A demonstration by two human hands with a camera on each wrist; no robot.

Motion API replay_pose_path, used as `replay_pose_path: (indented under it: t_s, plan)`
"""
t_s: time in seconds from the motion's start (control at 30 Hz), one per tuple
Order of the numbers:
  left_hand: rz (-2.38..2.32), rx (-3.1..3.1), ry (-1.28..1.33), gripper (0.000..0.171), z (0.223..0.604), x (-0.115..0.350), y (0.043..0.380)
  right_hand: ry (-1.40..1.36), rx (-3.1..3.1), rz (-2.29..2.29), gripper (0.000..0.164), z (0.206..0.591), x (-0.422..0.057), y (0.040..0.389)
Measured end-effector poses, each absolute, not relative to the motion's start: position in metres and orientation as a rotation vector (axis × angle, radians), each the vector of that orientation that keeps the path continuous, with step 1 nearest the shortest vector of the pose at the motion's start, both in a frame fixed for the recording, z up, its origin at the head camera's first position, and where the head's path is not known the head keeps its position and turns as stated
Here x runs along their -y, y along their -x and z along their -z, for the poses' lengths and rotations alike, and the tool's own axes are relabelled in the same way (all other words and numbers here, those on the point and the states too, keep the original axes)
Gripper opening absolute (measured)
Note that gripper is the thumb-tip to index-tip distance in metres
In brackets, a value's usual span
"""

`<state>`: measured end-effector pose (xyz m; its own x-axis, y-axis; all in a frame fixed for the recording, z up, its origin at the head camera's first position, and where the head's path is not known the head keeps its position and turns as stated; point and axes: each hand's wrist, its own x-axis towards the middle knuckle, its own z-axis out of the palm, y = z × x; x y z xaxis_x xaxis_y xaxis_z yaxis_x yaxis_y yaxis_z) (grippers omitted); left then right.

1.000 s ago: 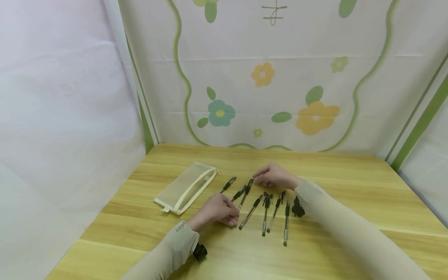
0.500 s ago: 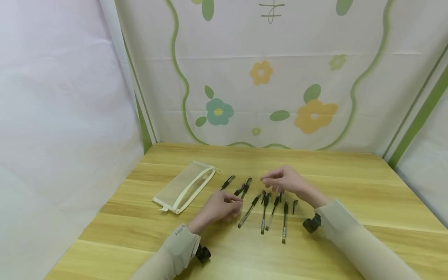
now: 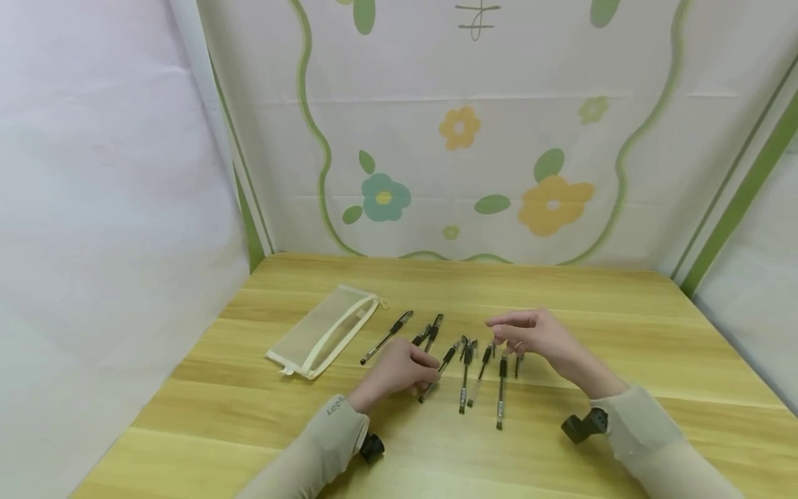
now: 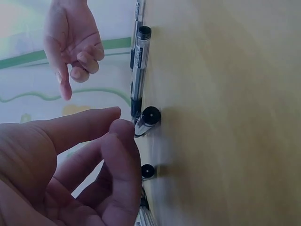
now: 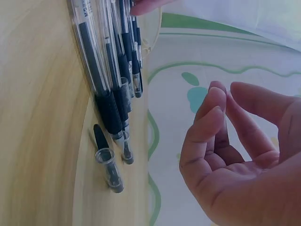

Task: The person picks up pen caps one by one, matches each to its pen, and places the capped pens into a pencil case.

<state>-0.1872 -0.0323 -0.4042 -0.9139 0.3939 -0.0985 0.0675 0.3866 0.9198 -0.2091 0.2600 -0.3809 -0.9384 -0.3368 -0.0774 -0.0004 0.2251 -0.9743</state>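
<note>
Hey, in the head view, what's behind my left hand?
Two black-gripped pens poke out beyond your left hand, which covers their lower ends. A third pen runs close by the fingertips. Anything fully covered can't be seen.

Head view: looks forward and down from above you; table point(image 3: 430, 468) low in frame, backdrop point(image 3: 405, 76) across the top. Left-wrist view: close on your left hand point(image 3: 399, 371), turned sideways, table at right. Right-wrist view: equally close on your right hand point(image 3: 548, 339), table at left. All three share pens point(image 3: 502, 388); left-wrist catches your right hand, upper left.
</note>
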Motion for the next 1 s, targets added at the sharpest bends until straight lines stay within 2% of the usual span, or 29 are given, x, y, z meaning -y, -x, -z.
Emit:
replay_pose_path:
  t_s: [0.27,0.5,0.77,1.0]
  plan:
    - [-1.529,-2.38,-0.419,0.016,0.4025,0.0296,0.1871,0.24,-2.182,1.862,0.044,0.3778,-0.2654,0.2097]
    - [-1.516,-2.382,-0.432,0.017,0.4002,0.0301,0.1854,0.192,-2.158,1.857,0.041,0.3797,-0.2641,0.2112]
    - [-1.461,-2.382,-0.425,0.021,0.401,0.0305,0.1857,0.214,-2.14,1.847,0.047,0.3833,-0.2633,0.2131]
    - [-1.405,-2.408,-0.432,0.02,0.4022,0.03,0.1854,0.214,-2.137,1.829,0.045,0.3835,-0.2623,0.2126]
